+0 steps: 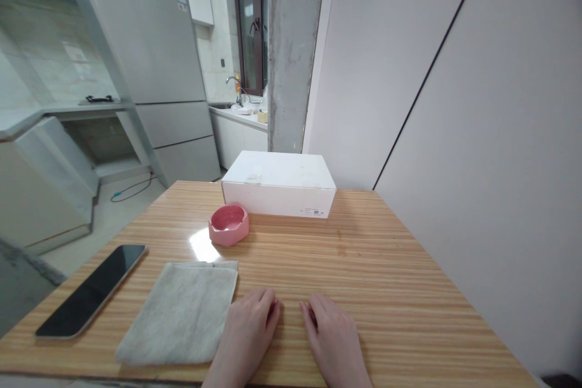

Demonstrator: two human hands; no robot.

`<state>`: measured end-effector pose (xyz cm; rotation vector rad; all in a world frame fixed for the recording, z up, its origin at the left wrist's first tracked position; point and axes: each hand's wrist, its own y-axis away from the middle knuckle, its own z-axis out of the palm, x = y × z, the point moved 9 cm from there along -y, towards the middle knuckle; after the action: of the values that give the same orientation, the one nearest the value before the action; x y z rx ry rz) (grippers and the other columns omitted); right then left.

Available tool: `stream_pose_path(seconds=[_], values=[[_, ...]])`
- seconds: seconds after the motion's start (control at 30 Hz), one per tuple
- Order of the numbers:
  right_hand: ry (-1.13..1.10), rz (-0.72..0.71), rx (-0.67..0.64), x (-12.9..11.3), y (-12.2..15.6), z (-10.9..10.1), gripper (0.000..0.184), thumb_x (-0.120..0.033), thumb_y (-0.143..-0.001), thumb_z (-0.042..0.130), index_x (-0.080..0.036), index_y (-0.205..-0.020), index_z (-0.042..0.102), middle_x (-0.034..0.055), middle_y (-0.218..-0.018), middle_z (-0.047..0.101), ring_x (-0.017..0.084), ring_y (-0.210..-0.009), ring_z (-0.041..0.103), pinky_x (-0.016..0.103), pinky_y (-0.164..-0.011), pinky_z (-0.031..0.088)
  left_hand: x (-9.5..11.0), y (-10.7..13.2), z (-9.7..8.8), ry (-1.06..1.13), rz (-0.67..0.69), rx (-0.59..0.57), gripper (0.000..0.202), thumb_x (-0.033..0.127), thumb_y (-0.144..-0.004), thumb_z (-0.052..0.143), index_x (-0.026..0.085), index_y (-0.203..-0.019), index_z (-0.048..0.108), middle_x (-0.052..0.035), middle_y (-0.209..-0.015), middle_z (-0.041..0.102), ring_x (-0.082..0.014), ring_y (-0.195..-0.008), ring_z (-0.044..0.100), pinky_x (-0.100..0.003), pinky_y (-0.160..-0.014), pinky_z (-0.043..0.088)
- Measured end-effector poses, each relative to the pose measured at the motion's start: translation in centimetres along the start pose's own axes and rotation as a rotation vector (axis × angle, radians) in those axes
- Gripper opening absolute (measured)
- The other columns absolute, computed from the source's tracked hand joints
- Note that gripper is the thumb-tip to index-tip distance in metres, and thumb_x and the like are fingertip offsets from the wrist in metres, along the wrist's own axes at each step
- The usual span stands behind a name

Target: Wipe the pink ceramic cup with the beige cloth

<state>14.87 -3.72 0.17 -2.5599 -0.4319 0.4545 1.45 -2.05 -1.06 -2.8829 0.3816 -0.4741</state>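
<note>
My left hand (249, 327) lies flat on the wooden table (386, 291) near its front edge, fingers stretched out and holding nothing. Its left side touches the edge of a folded grey cloth (182, 312). My right hand (331, 333) rests flat a short way to the right, also empty, fingers together and pointing forward. A pink bowl (228, 224) with faceted sides stands beyond the cloth. Behind the bowl sits a closed white box (279, 183) at the table's far edge.
A dark phone (93, 289) lies screen up at the table's left front. A white wall (477, 103) runs along the right side. Beyond the table stand a grey fridge (154, 66), a concrete pillar (293, 48) and a counter with a sink tap (234, 82).
</note>
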Motion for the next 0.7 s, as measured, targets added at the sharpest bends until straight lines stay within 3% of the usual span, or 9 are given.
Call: stream_pose_path(seconds=[0.3,0.43,0.5,0.57,0.63,0.7], values=[[-0.001,0.0,-0.017,0.2,-0.1,0.3,0.039,-0.032,-0.098,0.028,-0.023,-0.067,0.048,-0.0003,-0.061,0.057,0.015,-0.055,0.056,0.027,-0.054,0.032,0.2,0.1,0.0,0.034,-0.037,-0.018,0.022,0.022,-0.091,0.039,0.021,-0.075,0.055,-0.0022,-0.076,0.065,-0.0206,-0.072,0.063,-0.031,-0.063,0.042],[-0.011,-0.008,-0.041,0.2,0.0,0.6,0.039,-0.031,-0.098,0.029,-0.023,-0.066,0.05,0.0,-0.062,0.057,0.016,-0.056,0.056,0.027,-0.055,0.032,-0.4,-0.2,-1.7,0.26,-0.107,-0.045,0.023,0.03,-0.088,0.047,0.02,-0.07,0.055,-0.0013,-0.071,0.063,-0.0178,-0.067,0.06,-0.028,-0.06,0.042],[-0.015,-0.007,-0.051,0.2,0.0,0.7,0.039,-0.031,-0.098,0.03,-0.023,-0.066,0.051,0.0,-0.062,0.057,0.015,-0.056,0.056,0.027,-0.055,0.032,-2.0,-1.4,-3.9,0.401,-0.122,0.024,0.02,0.038,-0.084,0.053,0.02,-0.075,0.058,-0.0011,-0.076,0.063,-0.017,-0.072,0.06,-0.027,-0.064,0.045],[-0.013,-0.005,-0.053,0.2,0.0,0.6,0.038,-0.03,-0.098,0.031,-0.023,-0.067,0.051,0.0002,-0.063,0.058,0.015,-0.057,0.056,0.027,-0.055,0.032,-5.1,-3.2,-7.1,0.423,-0.141,0.238,0.028,0.042,-0.08,0.059,0.021,-0.097,0.059,-0.0048,-0.099,0.063,-0.0204,-0.093,0.059,-0.032,-0.079,0.047],[-0.012,-0.003,-0.052,0.2,0.0,0.6,0.038,-0.03,-0.098,0.031,-0.022,-0.067,0.051,0.0003,-0.064,0.058,0.015,-0.058,0.056,0.027,-0.055,0.031,-9.1,-4.9,-9.6,0.334,-0.218,0.452,0.057,0.047,-0.072,0.067,0.019,-0.119,0.051,-0.0104,-0.121,0.055,-0.0266,-0.114,0.051,-0.041,-0.097,0.039],[-0.015,0.002,-0.051,0.2,-0.1,0.5,0.037,-0.03,-0.098,0.032,-0.022,-0.067,0.052,0.0002,-0.064,0.058,0.015,-0.058,0.057,0.027,-0.055,0.031,-12.9,-6.8,-9.5,0.286,-0.339,0.472,0.086,0.053,-0.062,0.072,0.014,-0.131,0.04,-0.0176,-0.134,0.044,-0.0328,-0.127,0.039,-0.047,-0.104,0.032]])
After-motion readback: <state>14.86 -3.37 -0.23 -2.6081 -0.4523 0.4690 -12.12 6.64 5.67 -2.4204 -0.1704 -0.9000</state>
